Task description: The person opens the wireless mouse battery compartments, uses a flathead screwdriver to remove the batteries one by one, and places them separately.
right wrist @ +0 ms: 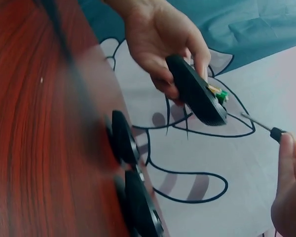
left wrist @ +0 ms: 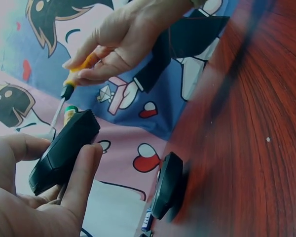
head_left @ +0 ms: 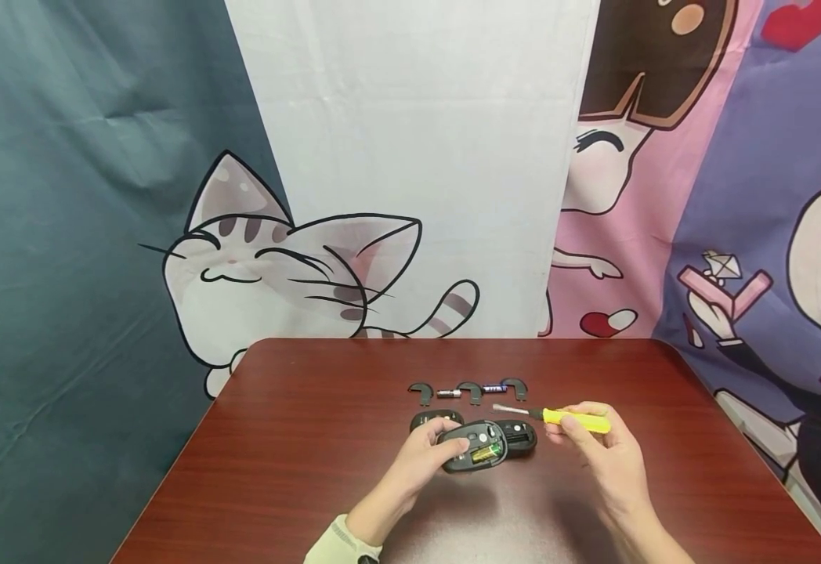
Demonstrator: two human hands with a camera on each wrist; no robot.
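My left hand holds a black computer mouse, underside up, thumb across its base. A green and gold battery is in its uncovered compartment. One battery end sticks out above the mouse in the right wrist view. My right hand grips a yellow-handled screwdriver, its metal shaft pointing left. In the right wrist view, the screwdriver tip stands apart from the mouse. Behind the held mouse lie two more black mice, one left and one right.
Farther back on the reddish-brown table is a row of black curved covers, one left, one middle, one right. Between them lie a silvery battery and a blue battery. A printed cloth hangs behind.
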